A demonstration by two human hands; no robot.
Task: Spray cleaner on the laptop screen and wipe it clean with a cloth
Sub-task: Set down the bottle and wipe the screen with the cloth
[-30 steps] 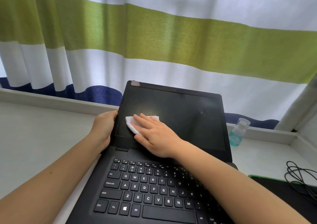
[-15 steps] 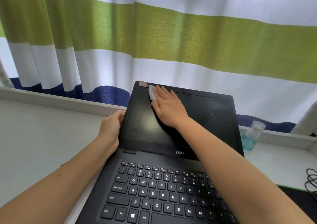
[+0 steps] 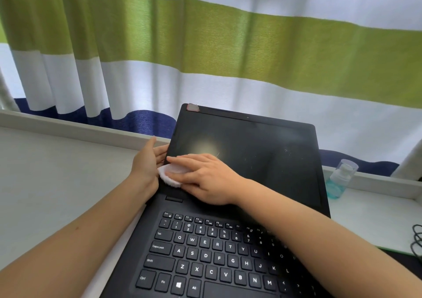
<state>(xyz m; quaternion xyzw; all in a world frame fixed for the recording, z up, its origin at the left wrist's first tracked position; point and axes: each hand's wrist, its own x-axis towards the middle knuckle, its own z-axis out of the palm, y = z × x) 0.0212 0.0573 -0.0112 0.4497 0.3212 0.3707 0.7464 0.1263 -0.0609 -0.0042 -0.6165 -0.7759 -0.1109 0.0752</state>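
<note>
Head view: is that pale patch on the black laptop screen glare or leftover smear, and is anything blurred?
Head view: the soft pale patch on the black laptop screen above the right hand looks like reflected backlight from the striped curtain; specks at right look like residue. Edges curve from the wide lens; the white cloth is sharp.

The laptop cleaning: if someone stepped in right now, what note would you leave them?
Left hand braces the left edge of the laptop screen.
Right hand presses the white cloth flat on the screen's lower-left corner.
Spray bottle stands on the ledge to the laptop's right.
Done: wiping is under way on the left.
Left: specks show on the screen's right part; wipe there.
</note>
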